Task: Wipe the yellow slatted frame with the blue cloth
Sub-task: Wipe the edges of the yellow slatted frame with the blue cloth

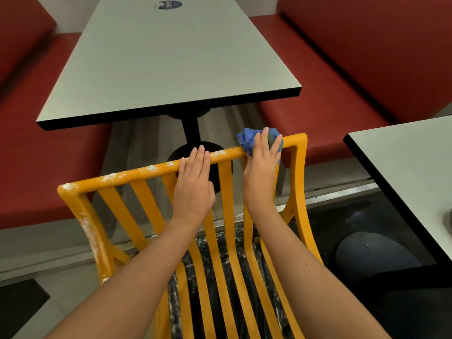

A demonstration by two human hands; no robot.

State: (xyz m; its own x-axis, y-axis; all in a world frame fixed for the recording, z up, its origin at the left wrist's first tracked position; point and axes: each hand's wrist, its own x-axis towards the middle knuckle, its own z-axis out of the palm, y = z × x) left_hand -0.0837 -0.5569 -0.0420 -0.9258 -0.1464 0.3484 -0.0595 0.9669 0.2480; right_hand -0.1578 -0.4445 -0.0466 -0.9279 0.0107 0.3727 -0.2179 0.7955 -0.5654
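Observation:
The yellow slatted frame (pixel 127 173) is a chair back with a top rail and several upright slats, seen from above. White dusty smears cover the rail's left half and the left post. My left hand (pixel 194 184) lies on the middle of the top rail, fingers together and curled over it. My right hand (pixel 263 167) presses the crumpled blue cloth (pixel 248 139) onto the rail near its right corner. The rail to the right of the cloth looks clean.
A grey table (pixel 168 59) on a black pedestal (pixel 192 129) stands just beyond the frame. Red bench seats (pixel 342 77) flank it on both sides. A second grey table (pixel 406 162) juts in at the right. The floor below is dark and speckled.

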